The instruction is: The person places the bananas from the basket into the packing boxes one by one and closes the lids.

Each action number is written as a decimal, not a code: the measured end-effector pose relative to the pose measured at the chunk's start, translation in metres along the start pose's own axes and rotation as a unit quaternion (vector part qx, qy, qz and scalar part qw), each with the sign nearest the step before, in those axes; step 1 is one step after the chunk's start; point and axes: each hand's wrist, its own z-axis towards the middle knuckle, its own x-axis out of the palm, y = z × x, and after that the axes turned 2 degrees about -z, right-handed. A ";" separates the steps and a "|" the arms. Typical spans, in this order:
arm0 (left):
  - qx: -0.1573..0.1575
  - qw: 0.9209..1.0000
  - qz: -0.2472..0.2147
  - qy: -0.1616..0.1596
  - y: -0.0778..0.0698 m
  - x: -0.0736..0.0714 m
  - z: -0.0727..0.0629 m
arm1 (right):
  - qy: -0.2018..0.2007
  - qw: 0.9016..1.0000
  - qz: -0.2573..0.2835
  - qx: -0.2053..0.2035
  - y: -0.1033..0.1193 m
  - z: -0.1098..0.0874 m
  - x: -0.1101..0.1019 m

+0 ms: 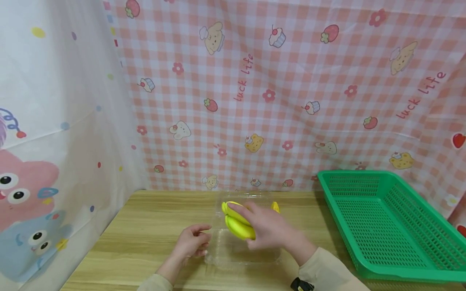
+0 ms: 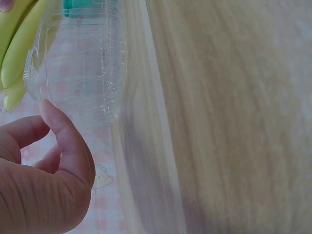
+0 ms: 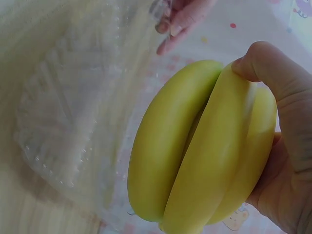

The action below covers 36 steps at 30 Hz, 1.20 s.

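A bunch of yellow bananas (image 1: 240, 228) is in my right hand (image 1: 271, 226), gripped with the thumb on one side and fingers on the other. In the right wrist view several bananas (image 3: 165, 141) lie side by side against the palm. Under the bunch stands a clear plastic clamshell box (image 1: 251, 256), its lid raised at the back. My left hand (image 1: 193, 242) is at the box's left edge, fingers bent, pinching the rim. The left wrist view shows a fingertip right at the clear rim (image 2: 33, 87). A small yellow piece (image 1: 275, 207) shows beyond my right hand, the rest hidden.
A green perforated plastic basket (image 1: 349, 238) stands at the right of the wooden table (image 1: 145, 226). Behind the table hangs a pink checked curtain (image 1: 233, 121), and a white printed curtain (image 1: 73, 161) hangs on the left.
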 end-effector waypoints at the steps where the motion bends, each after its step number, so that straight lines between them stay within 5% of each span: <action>1: 0.001 1.000 0.000 0.000 0.000 0.000 0.000 | -0.001 1.000 -0.001 -0.003 0.001 0.000 0.002; 36: 0.001 1.000 -0.005 0.015 0.000 -0.001 -0.001 | 0.074 0.996 0.025 0.031 0.007 -0.004 0.045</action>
